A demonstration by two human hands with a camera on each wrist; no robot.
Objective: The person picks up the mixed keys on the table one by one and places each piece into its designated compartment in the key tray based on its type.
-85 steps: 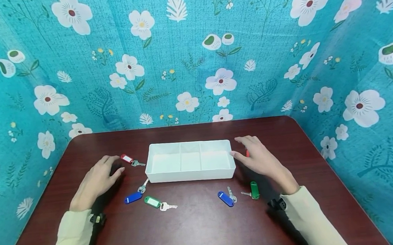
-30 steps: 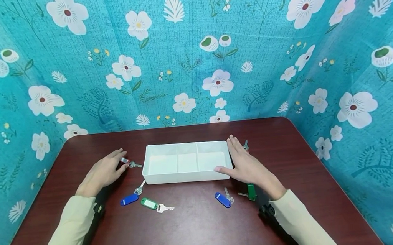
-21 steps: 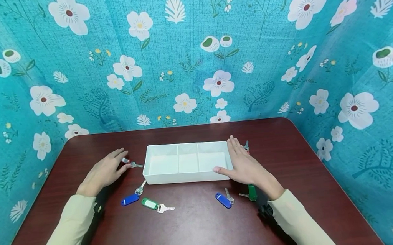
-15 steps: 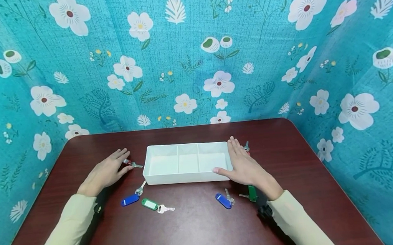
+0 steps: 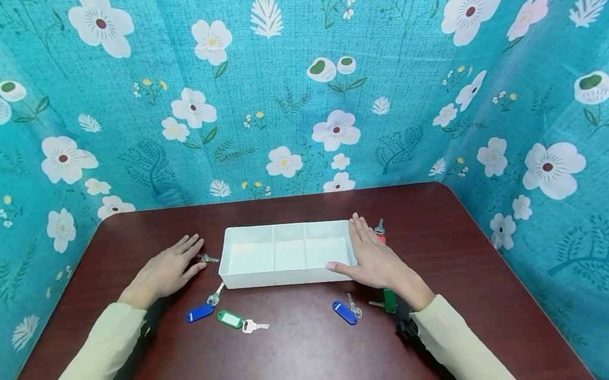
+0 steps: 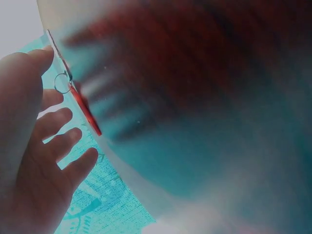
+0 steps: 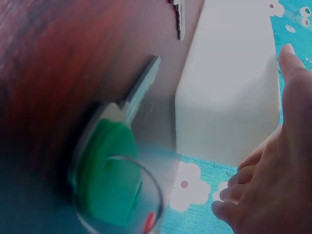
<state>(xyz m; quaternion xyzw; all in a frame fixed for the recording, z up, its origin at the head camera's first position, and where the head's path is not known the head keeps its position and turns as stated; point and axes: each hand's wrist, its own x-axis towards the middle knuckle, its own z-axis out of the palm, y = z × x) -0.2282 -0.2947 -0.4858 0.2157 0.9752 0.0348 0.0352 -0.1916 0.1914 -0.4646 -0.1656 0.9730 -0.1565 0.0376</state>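
My left hand point(image 5: 162, 274) is spread low over a key with a red tag point(image 6: 87, 111); in the head view the hand hides the tag and only the key point(image 5: 209, 258) shows. Its fingers are extended and loosely bent, with nothing between them. A white tray point(image 5: 279, 278) with three compartments, all bare inside, lies at the middle of the table. My right hand point(image 5: 379, 263) lies at the tray's right end, fingers straight along that end and thumb overlapping the front wall. Behind it, another key point(image 5: 379, 227) with a red tag is partly hidden.
Front left of the tray are a blue-tagged key point(image 5: 200, 313) and a green-tagged key point(image 5: 230, 319). Front right are another blue-tagged key point(image 5: 344, 312) and a green-tagged key point(image 5: 389, 301) near my right wrist. A floral curtain point(image 5: 276, 97) hangs behind the table point(image 5: 296, 357).
My left hand has moved right and come over the red-tagged key, covering its tag. My right hand has moved left and settled against the tray's right end, uncovering the key behind it.
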